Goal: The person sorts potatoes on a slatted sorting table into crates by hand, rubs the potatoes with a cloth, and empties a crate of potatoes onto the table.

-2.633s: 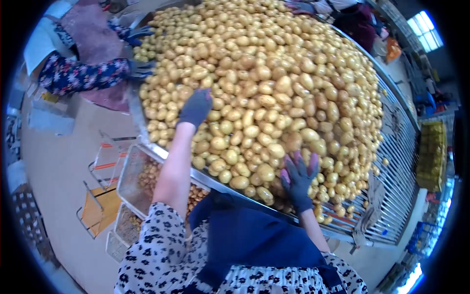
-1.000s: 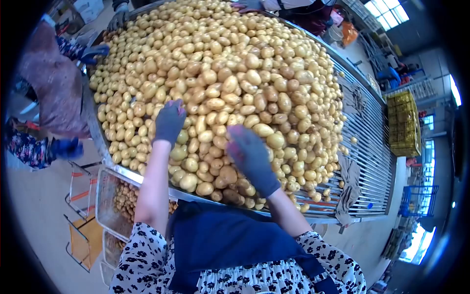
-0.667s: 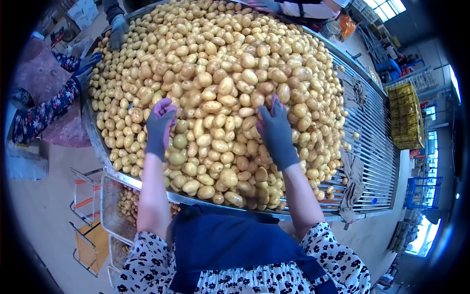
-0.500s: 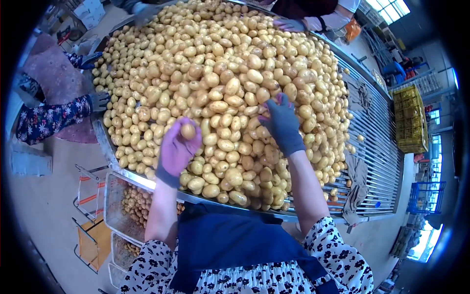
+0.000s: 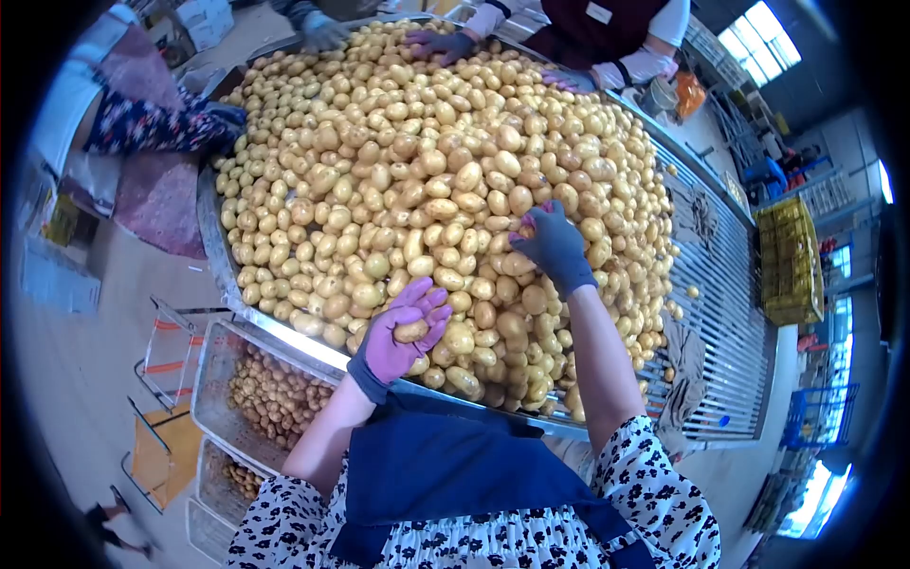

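Note:
A large heap of yellow potatoes [image 5: 379, 142] covers the metal sorting table [image 5: 730, 332]. My left hand [image 5: 400, 334], in a grey glove with a pink palm, is turned palm up over the near edge of the heap. A brownish potato [image 5: 411, 330] rests in it, with the fingers partly curled round. My right hand [image 5: 552, 245], gloved the same way, is palm down at the middle right of the heap. Its fingers are bent against the potatoes, and whatever is under them is mostly hidden.
Crates of small potatoes [image 5: 275, 394] stand below the near left edge. Co-workers' gloved hands reach onto the heap from the left and the far side. A grey cloth [image 5: 684, 375] lies on the slats at the right, with a yellow crate [image 5: 789, 261] beyond. A folding chair [image 5: 163, 450] is at lower left.
My left hand has moved right and toward me, carrying the potato palm up. My right hand's fingers have bent inward over the heap. At the far side, a co-worker's hand has come onto the potatoes.

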